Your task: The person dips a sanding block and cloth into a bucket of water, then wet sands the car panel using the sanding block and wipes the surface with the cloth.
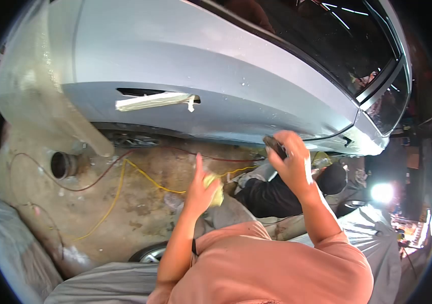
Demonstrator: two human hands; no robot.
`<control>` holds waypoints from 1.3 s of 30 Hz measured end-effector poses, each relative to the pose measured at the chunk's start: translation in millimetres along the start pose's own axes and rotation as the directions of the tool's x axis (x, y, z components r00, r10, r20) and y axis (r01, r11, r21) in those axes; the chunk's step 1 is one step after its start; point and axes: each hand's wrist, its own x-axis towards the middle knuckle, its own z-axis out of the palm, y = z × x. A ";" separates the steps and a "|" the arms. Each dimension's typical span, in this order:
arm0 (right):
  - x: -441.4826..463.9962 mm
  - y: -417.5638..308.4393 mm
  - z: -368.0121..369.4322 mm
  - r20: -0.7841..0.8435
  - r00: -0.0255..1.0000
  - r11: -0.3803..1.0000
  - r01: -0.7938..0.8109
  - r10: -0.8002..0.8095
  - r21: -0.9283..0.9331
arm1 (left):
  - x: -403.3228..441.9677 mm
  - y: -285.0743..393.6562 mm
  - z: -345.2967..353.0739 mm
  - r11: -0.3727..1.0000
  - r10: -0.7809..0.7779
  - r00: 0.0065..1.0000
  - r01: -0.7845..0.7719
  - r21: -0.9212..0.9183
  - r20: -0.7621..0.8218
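A silver-grey car's side panel (216, 76) fills the upper view, with light drops or specks on it. My left hand (198, 191) is closed around a pale yellow sponge-like block (216, 191), below the car and apart from it, one finger stretched out. My right hand (295, 157) grips a small dark, flat pad (275, 147) at the panel's lower edge. Whether the pad touches the panel I cannot tell. Pale masking tape (150, 102) covers part of the door handle opening.
Another person (276, 195) in dark clothes crouches beyond my right arm. A red hose (94, 182) and a yellow cord (112, 202) cross the floor. A cylindrical can (63, 165) stands at left. Grey sheeting (104, 283) and a bright lamp (382, 193) are nearby.
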 end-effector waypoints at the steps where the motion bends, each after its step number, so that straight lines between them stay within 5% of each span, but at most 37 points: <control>1: -20.6 -1.6 -5.4 0.017 0.997 0.997 -0.076 0.076 0.023 | 16.8 43.0 -2.6 0.962 0.155 0.988 -0.151 0.228 -0.001; 5: -82.5 -10.1 -26.8 -0.009 0.963 0.955 -0.267 0.270 0.130 | 74.4 170.2 9.0 0.868 0.246 0.967 -0.187 0.460 -0.070; 10: -129.1 0.1 -37.8 -0.046 0.936 0.920 -0.334 0.349 0.204 | 121.1 212.3 32.6 0.838 0.236 0.965 -0.142 0.526 -0.114; 20: -149.0 53.0 -48.5 -0.108 0.899 0.876 -0.377 0.424 0.301 | 159.9 217.8 61.0 0.766 0.234 0.937 -0.013 0.642 -0.260; 39: -131.7 122.1 -53.7 -0.063 0.927 0.900 -0.340 0.370 0.274 | 154.8 230.6 95.2 0.716 0.185 0.946 0.056 0.696 -0.266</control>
